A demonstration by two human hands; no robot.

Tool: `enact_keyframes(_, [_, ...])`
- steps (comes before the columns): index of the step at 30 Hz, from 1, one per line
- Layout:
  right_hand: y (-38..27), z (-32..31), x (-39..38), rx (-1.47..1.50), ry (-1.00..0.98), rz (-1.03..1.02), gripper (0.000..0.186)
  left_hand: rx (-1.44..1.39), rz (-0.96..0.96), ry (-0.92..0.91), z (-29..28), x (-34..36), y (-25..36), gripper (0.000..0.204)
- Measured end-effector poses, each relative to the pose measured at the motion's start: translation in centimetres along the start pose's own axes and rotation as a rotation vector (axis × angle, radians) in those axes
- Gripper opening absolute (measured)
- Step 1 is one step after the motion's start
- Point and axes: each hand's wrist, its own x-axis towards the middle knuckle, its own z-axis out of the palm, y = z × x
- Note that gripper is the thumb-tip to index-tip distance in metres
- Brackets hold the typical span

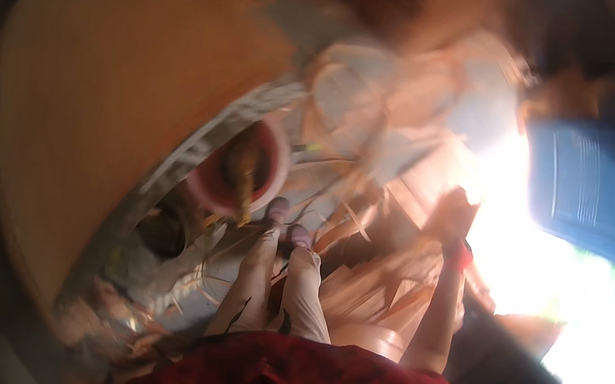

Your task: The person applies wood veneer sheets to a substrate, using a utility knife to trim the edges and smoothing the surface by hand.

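Observation:
My right arm reaches forward on the right side, a red band at its wrist. My right hand [453, 213] is a dark, blurred shape against strong glare, and I cannot make out its fingers or anything in them. It is nearest to a heap of light brown, flat pieces [377, 283], which look like wood or cardboard. My left hand does not appear.
A wide brown tabletop [133, 76] fills the left. Beside its edge stands a round pink tub [280, 160] with a yellowish-brown thing [246, 182] in it. Strips and scraps litter the floor around my feet. A blue panel [589, 188] stands on the right near bright daylight.

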Motion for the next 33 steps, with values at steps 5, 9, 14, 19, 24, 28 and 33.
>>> enact_keyframes(5, [-12.9,0.2,-5.3,0.628,-0.054,-0.144,0.019,-0.337,-0.058,0.015,-4.0,-5.2,-14.7,0.013])
enact_keyframes(9, [-28.9,2.0,-9.7,0.863,-0.102,-0.323,0.041,-0.656,-0.109,0.026,-3.0,-8.6,-26.8,0.013])
enact_keyframes(14, [-48.4,5.4,-17.3,0.399,0.021,-0.838,0.048,-0.972,-0.121,0.004,-3.0,-7.1,-36.5,0.013])
enact_keyframes(19, [-65.8,13.1,-45.7,0.182,-0.004,-1.316,0.052,-1.247,-0.026,-0.05,-6.5,1.7,-42.9,0.013])
enact_keyframes(24, [-66.2,25.8,-80.2,0.064,-0.285,-1.517,0.035,-1.482,0.176,0.046,-17.4,5.3,-58.3,0.013])
enact_keyframes(28, [-67.1,34.5,-90.6,-0.132,-0.161,-1.748,0.034,-1.383,0.022,0.117,-30.3,10.7,-52.0,0.016])
enact_keyframes(33, [-65.6,46.1,-101.3,-0.636,-0.214,-1.81,0.046,-1.283,0.065,0.267,-41.0,6.7,-48.8,0.02])
